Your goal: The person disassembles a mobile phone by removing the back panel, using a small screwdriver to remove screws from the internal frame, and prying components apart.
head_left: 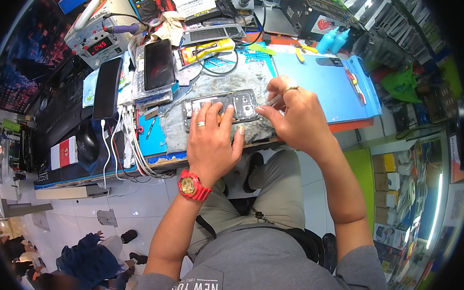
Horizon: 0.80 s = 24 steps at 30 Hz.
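An opened smartphone (pixel 244 103), its inner parts bare, lies lengthwise on a worn grey work mat (pixel 197 91). My left hand (pixel 209 133) rests over its left half, fingers spread and lying on it, the thumb apart near the lower edge. Just past the phone's right end is my right hand (pixel 297 112), thumb and forefinger bent toward each other in a pinch. Something small and pale shows by those fingertips, too small to name. My left fingers hide part of the phone's inside.
Two dark phones (pixel 158 65) lie behind to the left, beside white cables (pixel 132 134) and a mouse (pixel 87 141). A power supply (pixel 100 45) stands far left. Right of the mat are a blue sheet (pixel 313 93), a screwdriver (pixel 355 86) and blue bottles (pixel 327 40).
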Motion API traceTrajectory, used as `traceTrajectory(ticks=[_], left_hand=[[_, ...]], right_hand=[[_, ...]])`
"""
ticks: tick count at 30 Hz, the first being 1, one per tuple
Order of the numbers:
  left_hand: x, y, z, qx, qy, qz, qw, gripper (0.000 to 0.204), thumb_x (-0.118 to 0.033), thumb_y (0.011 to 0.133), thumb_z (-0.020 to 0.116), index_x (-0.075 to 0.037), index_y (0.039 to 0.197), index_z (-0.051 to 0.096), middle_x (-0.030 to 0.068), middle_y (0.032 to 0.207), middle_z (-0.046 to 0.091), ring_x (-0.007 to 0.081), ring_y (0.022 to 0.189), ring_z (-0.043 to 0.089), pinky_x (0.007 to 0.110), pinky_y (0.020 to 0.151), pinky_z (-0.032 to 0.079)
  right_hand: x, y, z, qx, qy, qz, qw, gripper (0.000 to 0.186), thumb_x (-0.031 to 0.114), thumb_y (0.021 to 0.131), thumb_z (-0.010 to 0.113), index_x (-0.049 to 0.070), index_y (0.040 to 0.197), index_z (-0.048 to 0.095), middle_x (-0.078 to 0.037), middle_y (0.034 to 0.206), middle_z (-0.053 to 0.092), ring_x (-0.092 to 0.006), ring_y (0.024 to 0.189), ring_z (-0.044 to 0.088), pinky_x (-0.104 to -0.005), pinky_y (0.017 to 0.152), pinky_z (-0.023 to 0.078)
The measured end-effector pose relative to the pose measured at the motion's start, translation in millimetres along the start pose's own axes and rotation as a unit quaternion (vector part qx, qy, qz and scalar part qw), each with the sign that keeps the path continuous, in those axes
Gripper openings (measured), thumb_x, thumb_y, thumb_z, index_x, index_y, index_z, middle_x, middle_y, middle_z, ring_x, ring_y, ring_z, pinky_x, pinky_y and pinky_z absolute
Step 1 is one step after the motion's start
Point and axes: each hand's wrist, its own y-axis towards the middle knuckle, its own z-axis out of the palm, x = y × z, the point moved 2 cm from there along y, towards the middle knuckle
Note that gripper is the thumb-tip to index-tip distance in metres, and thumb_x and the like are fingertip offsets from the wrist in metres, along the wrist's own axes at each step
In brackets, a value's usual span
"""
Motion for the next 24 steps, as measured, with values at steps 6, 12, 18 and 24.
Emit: traceTrajectory(ticks=[6,12,18,24], left_hand=[[-0.5,0.5,-1.0,-0.002,-0.001,0.002,1.0,0.05,-0.032,0.093,0.073,-0.001,0.133,0.07,0.0196,0.136,0.061,0.0403,0.138,0.052,0.057,0.12,0.04],[-0.6,0.8,-1.2,-0.003,-0.004,0.003,1.0,0.049,-0.032,0.094,0.072,-0.001,0.133,0.07,0.0196,0.136,0.061,0.0398,0.139,0.052,0.057,0.12,0.04],[-0.6,1.1,-1.1,0.001,-0.004,0.001,1.0,0.049,-0.031,0.094,0.072,-0.001,0.133,0.07,0.0197,0.136,0.061,0.0397,0.14,0.052,0.058,0.12,0.04],[-0.2,0.7,-1.3,0.003,-0.005,-0.001,1.0,0.049,-0.031,0.094,0.072,-0.001,0.133,0.07,0.0195,0.137,0.061,0.0401,0.14,0.052,0.058,0.12,0.04]], right_hand=[[-0.6,-1.0,-0.7,0.004,0.026,-0.019,0.999,0.026,0.011,0.088,0.081,-0.002,0.105,0.065,-0.02,0.091,0.074,-0.0368,0.081,0.075,-0.0448,0.071,0.057],[0.2,-1.8,-1.4,0.03,0.065,0.009,0.997,0.024,0.0,0.09,0.075,-0.002,0.111,0.064,-0.02,0.095,0.074,-0.037,0.088,0.075,-0.0451,0.077,0.059],[0.4,-6.4,-2.4,-0.003,0.117,0.001,0.993,0.028,-0.004,0.09,0.075,-0.001,0.115,0.063,-0.017,0.096,0.075,-0.0337,0.088,0.077,-0.0425,0.078,0.061],[1.3,-8.3,2.0,0.01,0.132,0.01,0.991,0.031,-0.004,0.089,0.076,-0.001,0.117,0.063,-0.017,0.096,0.074,-0.0322,0.087,0.078,-0.0402,0.078,0.062]])
